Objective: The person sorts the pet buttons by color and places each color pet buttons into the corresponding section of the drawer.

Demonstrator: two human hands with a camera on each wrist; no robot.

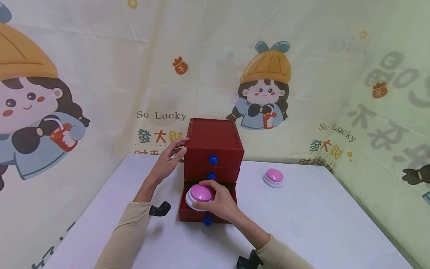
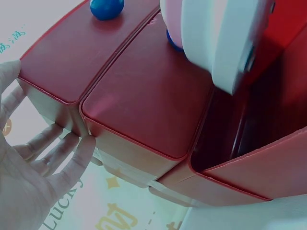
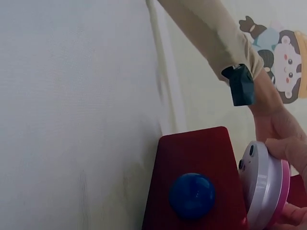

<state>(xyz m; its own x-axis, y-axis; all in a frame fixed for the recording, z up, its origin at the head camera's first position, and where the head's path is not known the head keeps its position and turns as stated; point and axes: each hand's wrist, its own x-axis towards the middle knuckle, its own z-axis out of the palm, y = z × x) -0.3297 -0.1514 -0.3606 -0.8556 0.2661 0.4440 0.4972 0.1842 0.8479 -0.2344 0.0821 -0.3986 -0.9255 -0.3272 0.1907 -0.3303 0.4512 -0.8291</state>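
A dark red chest of drawers (image 1: 215, 134) with blue round knobs stands on the table, its bottom drawer (image 1: 191, 216) pulled out. My right hand (image 1: 218, 200) grips a round push button (image 1: 201, 192), pink on top with a white base, just over the open drawer. The right wrist view shows the white base (image 3: 259, 187) tilted beside the drawer front, thumb and fingers at its rim. My left hand (image 1: 169, 160) rests its fingertips against the chest's left side; in the left wrist view its fingers (image 2: 72, 163) are extended along that side.
A second pink and white push button (image 1: 273, 178) sits on the white table (image 1: 302, 209), right of the chest. Behind the table hangs a printed cloth (image 1: 208, 89) with cartoon figures. Black wrist mounts (image 1: 160, 209) stick out from the sleeves.
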